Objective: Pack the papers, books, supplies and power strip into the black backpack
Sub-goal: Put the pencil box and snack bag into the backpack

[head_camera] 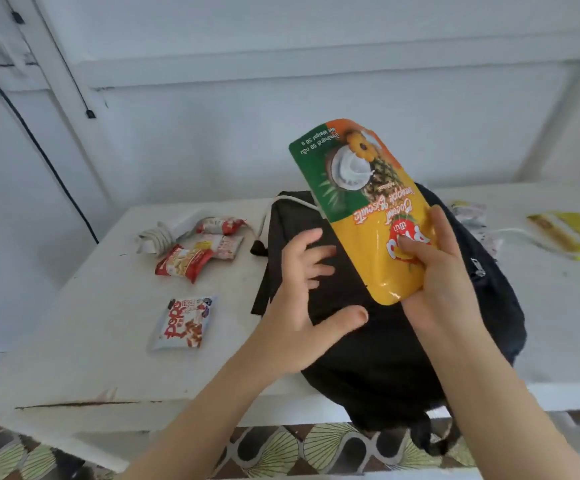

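Observation:
The black backpack (385, 348) lies flat on the white table (84, 341), its bottom hanging over the near edge. My right hand (434, 271) grips the lower end of a yellow and green biscuit pouch (361, 202), held upside down above the backpack. My left hand (302, 299) hovers over the backpack with its fingers spread, holding nothing. A white coiled cord (155, 237) lies at the table's far left. A white cord runs behind the backpack's top.
Left of the backpack lie several small snack packets: red ones (184, 263) and a white one (184, 323). Right of the backpack sit a yellow packet (572, 233) and some patterned wrappers (472, 213). A black cable (39, 147) runs down the wall at left.

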`<state>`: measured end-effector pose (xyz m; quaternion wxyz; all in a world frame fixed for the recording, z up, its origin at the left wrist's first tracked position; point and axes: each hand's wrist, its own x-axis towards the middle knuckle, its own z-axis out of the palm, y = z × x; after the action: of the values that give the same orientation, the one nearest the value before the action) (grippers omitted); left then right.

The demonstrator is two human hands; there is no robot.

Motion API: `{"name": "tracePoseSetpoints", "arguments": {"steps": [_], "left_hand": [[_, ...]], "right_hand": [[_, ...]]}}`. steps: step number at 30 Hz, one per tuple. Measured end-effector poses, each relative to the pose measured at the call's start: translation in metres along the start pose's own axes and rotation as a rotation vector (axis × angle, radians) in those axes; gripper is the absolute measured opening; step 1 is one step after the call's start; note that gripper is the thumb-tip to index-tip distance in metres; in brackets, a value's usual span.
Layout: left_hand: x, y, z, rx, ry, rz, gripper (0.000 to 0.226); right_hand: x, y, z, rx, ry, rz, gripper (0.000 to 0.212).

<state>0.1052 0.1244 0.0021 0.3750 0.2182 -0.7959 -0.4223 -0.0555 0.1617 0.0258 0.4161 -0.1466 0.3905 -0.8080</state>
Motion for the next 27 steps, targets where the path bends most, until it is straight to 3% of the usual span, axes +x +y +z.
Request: {"name": "tracePoseSetpoints", "arguments": {"steps": [3,5,8,10,13,16,19,21,23,25,27], "left_hand": [[-0.010,-0.013,0.010,0.373,-0.356,0.020,0.101],[-0.008,-0.019,0.011,0.536,-0.430,0.109,0.095],[0.002,-0.039,0.012,0.822,-0.141,0.634,0.059],[0.012,-0.054,0.010,0.939,0.104,0.991,0.052],[0.033,-0.057,0.008,1.045,0.205,1.179,0.037],[0.053,-0.050,-0.001,1.150,-0.012,1.096,0.032],[0.064,-0.055,-0.006,1.115,-0.172,0.786,0.039],[0.062,-0.055,-0.007,1.070,-0.244,0.596,0.051],[0.057,-0.052,-0.007,1.051,-0.354,0.520,0.070],[0.054,-0.046,-0.005,0.959,-0.378,0.453,0.071],[0.059,-0.035,-0.005,0.759,-0.306,0.254,0.066]], "right_hand": [[0.001,-0.018,-0.025,-0.027,0.082,-0.044,0.063],[-0.003,-0.026,-0.037,-0.039,0.119,-0.066,0.063],[-0.009,-0.033,-0.048,-0.023,0.141,-0.080,0.064],[-0.014,-0.038,-0.053,-0.016,0.150,-0.088,0.064],[-0.020,-0.050,-0.057,-0.010,0.139,-0.122,0.061],[-0.024,-0.063,-0.059,-0.020,0.117,-0.178,0.061],[-0.026,-0.071,-0.059,-0.002,0.114,-0.218,0.061],[-0.027,-0.071,-0.061,0.003,0.123,-0.221,0.061],[-0.027,-0.069,-0.064,-0.002,0.136,-0.212,0.061],[-0.027,-0.066,-0.067,0.000,0.147,-0.203,0.060],[-0.027,-0.064,-0.070,0.003,0.150,-0.199,0.059]]}}
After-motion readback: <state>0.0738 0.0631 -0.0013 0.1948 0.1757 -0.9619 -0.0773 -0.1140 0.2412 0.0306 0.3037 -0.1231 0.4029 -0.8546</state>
